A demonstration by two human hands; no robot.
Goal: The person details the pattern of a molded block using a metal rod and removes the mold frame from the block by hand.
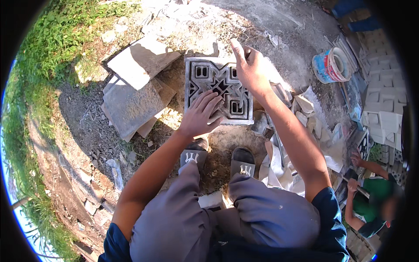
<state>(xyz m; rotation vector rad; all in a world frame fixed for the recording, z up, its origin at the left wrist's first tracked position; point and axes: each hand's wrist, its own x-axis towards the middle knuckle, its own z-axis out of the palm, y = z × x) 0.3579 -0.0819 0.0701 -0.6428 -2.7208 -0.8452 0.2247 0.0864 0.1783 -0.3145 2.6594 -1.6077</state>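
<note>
A square grey patterned block or mould (235, 118) with star and angular cut-outs lies in front of my feet. Across its near left part rests my left hand (200, 114), palm down, fingers stretched out. Above the block's far right corner is my right hand (253, 72), fingers curled and thumb pointing away from me. A small dark rounded end shows in that fist, like the tip of a handle. The rest of what it holds is hidden by the hand.
Stacked flat stone or cement slabs (135, 102) lie left of the block. Broken pieces and crumpled sheeting (279, 168) lie on the right, beyond them a paint bucket (330, 66). Pale blocks (384, 96) are stacked far right. Another person in green (371, 196) grips a long handle.
</note>
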